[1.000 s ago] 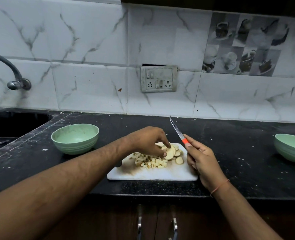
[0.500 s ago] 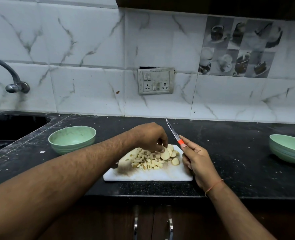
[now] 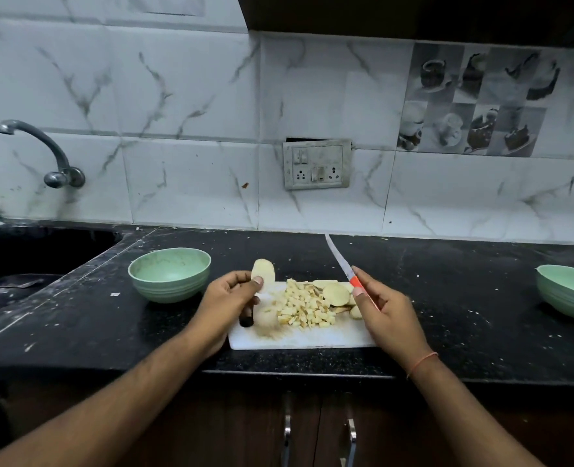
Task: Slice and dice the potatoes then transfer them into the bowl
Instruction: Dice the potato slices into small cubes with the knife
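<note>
Fingers (image 3: 258,282) of left hand (image 3: 229,299) pinch a potato slice (image 3: 263,271), raised above left end of white cutting board (image 3: 299,338). Right hand (image 3: 385,310): fingers curled round orange handle of knife (image 3: 341,261), blade angled up and away, off the board. Diced potato (image 3: 304,308) heaped mid-board; uncut slices (image 3: 335,293) just right of heap. Green bowl (image 3: 169,274) on black table (image 3: 447,298), left of board. Second green bowl (image 3: 568,291) far right.

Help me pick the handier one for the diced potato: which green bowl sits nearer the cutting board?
The green bowl on the left, beside the left hand; the other bowl sits far right, cut off by the frame edge.
</note>
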Motion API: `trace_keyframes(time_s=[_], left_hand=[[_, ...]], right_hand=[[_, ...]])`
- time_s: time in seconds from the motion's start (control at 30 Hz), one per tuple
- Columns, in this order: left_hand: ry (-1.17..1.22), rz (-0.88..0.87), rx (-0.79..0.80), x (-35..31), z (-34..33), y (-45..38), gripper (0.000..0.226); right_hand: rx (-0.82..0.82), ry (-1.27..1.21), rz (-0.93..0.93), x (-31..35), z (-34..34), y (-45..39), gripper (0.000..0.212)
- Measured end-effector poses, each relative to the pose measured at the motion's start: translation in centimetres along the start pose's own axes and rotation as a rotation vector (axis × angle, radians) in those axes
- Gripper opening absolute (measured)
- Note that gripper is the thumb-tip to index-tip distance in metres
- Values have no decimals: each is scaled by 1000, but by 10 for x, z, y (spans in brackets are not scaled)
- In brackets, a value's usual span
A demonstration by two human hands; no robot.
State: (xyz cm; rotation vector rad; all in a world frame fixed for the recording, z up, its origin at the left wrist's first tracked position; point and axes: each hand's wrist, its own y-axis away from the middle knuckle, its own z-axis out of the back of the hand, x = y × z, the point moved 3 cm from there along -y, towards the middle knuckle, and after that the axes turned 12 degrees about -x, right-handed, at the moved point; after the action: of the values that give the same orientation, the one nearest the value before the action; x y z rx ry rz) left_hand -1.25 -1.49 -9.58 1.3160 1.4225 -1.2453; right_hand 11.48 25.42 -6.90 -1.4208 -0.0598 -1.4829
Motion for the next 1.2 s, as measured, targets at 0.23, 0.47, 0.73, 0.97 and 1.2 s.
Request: trace_keyframes(time_s=[0.23, 0.47, 0.73, 0.97, 1.2], left_hand=[[213, 63, -83, 2, 6, -3, 17], [139, 21, -58, 3, 4, -2, 22], [-65, -24, -29, 0, 1, -7, 34], [-667, -386, 10, -7, -8, 4, 43], [-1048, -764, 14, -17, 3, 5, 59]], right_hand=[[225, 482, 236, 75, -40, 58, 43], [355, 827, 276, 98, -81, 78, 52], [299, 942, 191, 83, -67, 70, 61], [264, 868, 158, 84, -64, 71, 54], [239, 785, 137, 92, -47, 67, 41]])
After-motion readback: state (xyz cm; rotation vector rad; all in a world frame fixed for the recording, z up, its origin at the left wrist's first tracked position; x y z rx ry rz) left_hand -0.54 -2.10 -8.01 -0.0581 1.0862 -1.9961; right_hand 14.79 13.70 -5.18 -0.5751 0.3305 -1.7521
